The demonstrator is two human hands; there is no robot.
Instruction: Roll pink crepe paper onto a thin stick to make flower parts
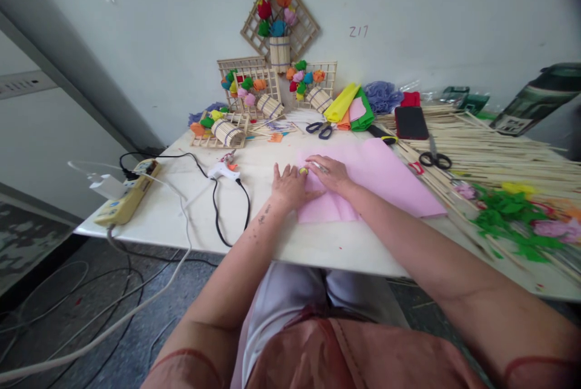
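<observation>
A sheet of pink paper [385, 180] lies on the table in front of me. My left hand [290, 186] rests flat across its left edge, fingers spread and thumb stretched to the right. Beside my left fingertips is a small round yellow thing [303, 170], partly covered; its kind is too small to tell. My right hand [333, 174] lies on the paper just to the right of it, fingers closed around a slim, pale, pen-like stick [320, 167]. The pen's tip points toward the yellow piece.
On the left are a white glue gun [224, 172] and a power strip [127, 192] with trailing cables. Flower-decorated stick frames [280, 53] stand behind. Scissors [434, 159], a phone [411, 123], wooden sticks [490, 147], crepe scraps [511, 216] and a dark bottle [535, 98] are on the right.
</observation>
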